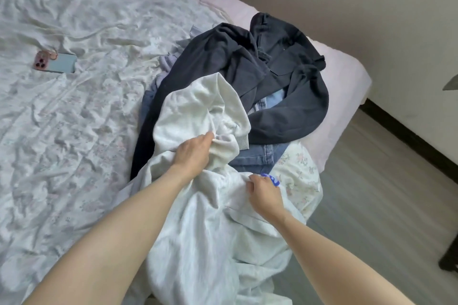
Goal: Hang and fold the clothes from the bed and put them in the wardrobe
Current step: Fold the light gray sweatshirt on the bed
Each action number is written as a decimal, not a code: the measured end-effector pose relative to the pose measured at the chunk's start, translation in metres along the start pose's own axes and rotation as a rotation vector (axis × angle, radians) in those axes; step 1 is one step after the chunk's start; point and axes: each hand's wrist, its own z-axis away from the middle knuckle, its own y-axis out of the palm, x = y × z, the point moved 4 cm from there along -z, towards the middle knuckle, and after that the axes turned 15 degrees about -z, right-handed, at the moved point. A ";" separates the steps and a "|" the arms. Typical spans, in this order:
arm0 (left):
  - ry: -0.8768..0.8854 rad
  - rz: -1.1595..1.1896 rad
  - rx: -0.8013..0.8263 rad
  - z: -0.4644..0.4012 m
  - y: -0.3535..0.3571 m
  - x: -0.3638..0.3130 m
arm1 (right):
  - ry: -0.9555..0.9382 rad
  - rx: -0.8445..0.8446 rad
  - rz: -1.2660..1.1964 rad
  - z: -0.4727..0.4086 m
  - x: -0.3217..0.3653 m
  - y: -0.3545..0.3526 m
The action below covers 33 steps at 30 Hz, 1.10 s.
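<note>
head view: we grip the white top [198,111] on the bed [74,106], left hand [193,153] and right hand [265,195] both bunching its cloth.

Two forearms in view — both bare, no sleeves visible. Left hand [192,153] and right hand [264,195]: no rings, no gloves.

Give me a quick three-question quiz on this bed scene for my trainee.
1. True or false: both hands grip the white garment.
2. What lies alone on the sheet, far from the clothes pile? A) phone B) hanger C) book
3. Fill in: the dark jacket lies over blue ____.

Key: 1 true: left hand and right hand both grip it. 2 A, the phone. 3 jeans.
</note>
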 end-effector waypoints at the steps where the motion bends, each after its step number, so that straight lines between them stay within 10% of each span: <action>1: -0.025 0.056 -0.018 0.003 -0.002 0.006 | -0.004 -0.047 -0.032 0.002 0.000 -0.007; 10: -0.029 0.224 -0.178 0.096 -0.043 0.030 | -0.060 -0.442 -0.095 0.070 0.033 -0.072; 20: 0.130 0.530 -0.067 0.225 -0.116 0.010 | -0.337 -0.702 -0.923 0.208 0.115 -0.133; 33: 0.324 0.682 -0.607 0.321 -0.287 -0.042 | -0.752 -0.365 -1.318 0.416 0.130 -0.245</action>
